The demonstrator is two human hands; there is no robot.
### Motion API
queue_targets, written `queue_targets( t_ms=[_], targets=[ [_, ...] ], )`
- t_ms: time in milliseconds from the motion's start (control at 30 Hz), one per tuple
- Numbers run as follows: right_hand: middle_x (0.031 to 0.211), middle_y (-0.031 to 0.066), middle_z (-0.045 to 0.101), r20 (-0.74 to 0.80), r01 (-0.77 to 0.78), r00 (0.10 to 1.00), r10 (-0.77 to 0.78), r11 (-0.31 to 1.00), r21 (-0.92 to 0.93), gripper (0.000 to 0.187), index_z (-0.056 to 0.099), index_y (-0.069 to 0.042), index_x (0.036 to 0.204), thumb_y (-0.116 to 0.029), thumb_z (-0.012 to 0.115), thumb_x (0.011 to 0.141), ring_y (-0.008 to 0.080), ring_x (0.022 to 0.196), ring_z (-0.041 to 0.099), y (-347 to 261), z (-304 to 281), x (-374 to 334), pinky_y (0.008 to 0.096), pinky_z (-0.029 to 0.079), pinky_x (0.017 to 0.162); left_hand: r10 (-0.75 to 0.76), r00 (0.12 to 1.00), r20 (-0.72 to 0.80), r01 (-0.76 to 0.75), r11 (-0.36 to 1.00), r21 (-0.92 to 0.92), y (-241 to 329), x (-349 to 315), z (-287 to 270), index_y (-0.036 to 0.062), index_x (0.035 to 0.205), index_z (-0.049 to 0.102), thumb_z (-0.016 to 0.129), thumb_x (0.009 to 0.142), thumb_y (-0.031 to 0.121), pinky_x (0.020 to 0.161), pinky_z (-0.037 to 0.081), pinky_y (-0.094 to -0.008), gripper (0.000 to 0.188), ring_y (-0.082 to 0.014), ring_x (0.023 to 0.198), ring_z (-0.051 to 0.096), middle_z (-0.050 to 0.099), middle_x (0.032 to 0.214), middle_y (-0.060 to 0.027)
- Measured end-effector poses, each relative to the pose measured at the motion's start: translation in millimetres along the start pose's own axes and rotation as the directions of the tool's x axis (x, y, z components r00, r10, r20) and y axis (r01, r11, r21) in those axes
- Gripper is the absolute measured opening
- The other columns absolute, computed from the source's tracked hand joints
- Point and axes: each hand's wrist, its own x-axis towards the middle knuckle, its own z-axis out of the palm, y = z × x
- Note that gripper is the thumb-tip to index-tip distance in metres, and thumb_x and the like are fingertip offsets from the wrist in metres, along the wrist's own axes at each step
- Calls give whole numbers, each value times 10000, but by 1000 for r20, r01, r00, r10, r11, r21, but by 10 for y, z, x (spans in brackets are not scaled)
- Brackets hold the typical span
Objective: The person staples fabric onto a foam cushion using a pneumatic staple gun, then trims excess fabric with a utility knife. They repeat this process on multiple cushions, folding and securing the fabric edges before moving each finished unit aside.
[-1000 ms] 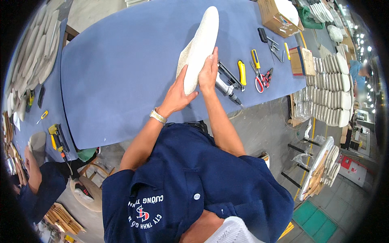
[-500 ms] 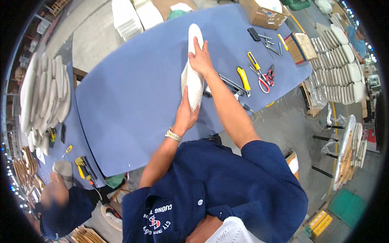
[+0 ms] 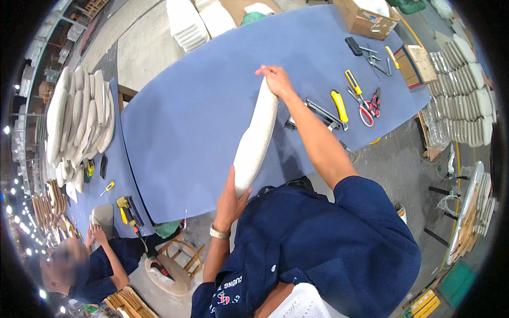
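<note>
A long off-white padded cushion (image 3: 255,139), seen nearly edge-on, is held slantwise over the blue-covered table (image 3: 180,122). My right hand (image 3: 277,82) is closed over its far end. At the near end, close to my body, my left hand (image 3: 229,202) grips the cushion with the thumb and fingers on either side; a metal-banded watch is on that wrist. To the right of the cushion lie a black-and-grey staple gun (image 3: 318,114), partly behind my right forearm, and a yellow utility knife (image 3: 339,106).
Red-handled scissors (image 3: 366,112), a yellow-handled screwdriver (image 3: 352,82) and a cardboard box (image 3: 366,18) rest toward the right. Stacked cushions (image 3: 79,114) stand at left, wrapped stacks (image 3: 461,90) at right. A co-worker (image 3: 101,259) works at the lower left.
The cushion has tilted, its near end coming closer to my body. My right hand has shifted from the cushion's upper side to its far end; my left hand has moved nearer me.
</note>
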Motion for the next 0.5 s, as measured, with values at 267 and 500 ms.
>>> queue_targets(
  t_ms=[267, 500],
  targets=[
    [826, 125, 714, 324, -288, 930, 172, 889, 356, 577, 764, -26, 747, -441, 475, 1027, 240, 829, 659, 149, -135, 272, 361, 502, 802, -150, 986, -68, 162, 962, 222, 597, 620, 86, 36, 1547, 342, 757, 897, 418, 820, 574, -514, 861, -437, 1031, 704, 681, 1226, -267],
    [684, 97, 656, -1, 140, 988, -156, 883, 448, 567, 737, -17, 731, -345, 402, 1050, 206, 759, 606, 176, 101, 192, 361, 467, 732, -107, 989, -105, 134, 946, 295, 1007, 1656, 85, -11, 1477, 393, 692, 940, 433, 708, 582, -522, 758, -452, 871, 725, 715, 1070, -285]
  ],
)
